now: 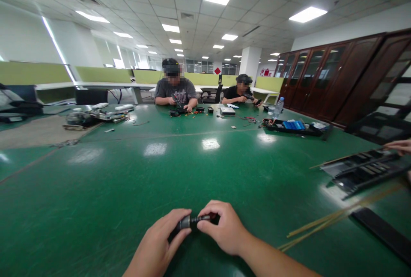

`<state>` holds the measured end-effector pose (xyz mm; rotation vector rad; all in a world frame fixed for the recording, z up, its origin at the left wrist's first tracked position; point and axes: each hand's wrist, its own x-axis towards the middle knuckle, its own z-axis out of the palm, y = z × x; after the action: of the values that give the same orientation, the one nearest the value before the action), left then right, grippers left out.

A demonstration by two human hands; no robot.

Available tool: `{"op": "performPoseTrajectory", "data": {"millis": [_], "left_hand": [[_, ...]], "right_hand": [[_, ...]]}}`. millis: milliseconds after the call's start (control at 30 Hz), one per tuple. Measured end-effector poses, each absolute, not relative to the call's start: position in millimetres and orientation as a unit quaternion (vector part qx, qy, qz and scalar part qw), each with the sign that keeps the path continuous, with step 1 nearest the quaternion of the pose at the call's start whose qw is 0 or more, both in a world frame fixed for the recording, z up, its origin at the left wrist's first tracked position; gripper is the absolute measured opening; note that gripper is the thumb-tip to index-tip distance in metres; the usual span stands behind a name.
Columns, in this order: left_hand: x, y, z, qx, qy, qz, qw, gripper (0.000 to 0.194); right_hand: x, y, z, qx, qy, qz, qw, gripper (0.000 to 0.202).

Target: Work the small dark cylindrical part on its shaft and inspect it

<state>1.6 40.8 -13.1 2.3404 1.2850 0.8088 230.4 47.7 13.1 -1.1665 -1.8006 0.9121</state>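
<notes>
Near the front of the green table, my left hand (159, 242) is closed around a dark cylindrical piece with a grey metal collar (185, 222). A thin dark ridged rod (194, 220) stretches from the collar toward my right hand (227, 230). Thumb and fingers of the right hand pinch this rod, and a reddish bit shows beside the fingertips. The two pieces lie in line, end to end. Whether the rod is fixed inside the cylinder, I cannot tell. My palms hide part of both pieces.
On the right lie thin yellowish sticks (316, 224), a black flat object (382, 234) and a dark slotted frame (362, 170) touched by another person's hand (400, 146). Across the green table (138, 174), two people handle dark devices. A black tray (272, 126) and a bottle (280, 105) stand farther back.
</notes>
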Motion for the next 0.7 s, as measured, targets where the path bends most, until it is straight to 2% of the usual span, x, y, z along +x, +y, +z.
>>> {"op": "performPoseTrajectory", "data": {"millis": [700], "left_hand": [[1.9, 39.8, -11.5, 0.823, 0.456, 0.29, 0.176, 0.036]], "right_hand": [[232.0, 48.6, 10.6, -0.465, -0.699, 0.366, 0.402, 0.008]]}}
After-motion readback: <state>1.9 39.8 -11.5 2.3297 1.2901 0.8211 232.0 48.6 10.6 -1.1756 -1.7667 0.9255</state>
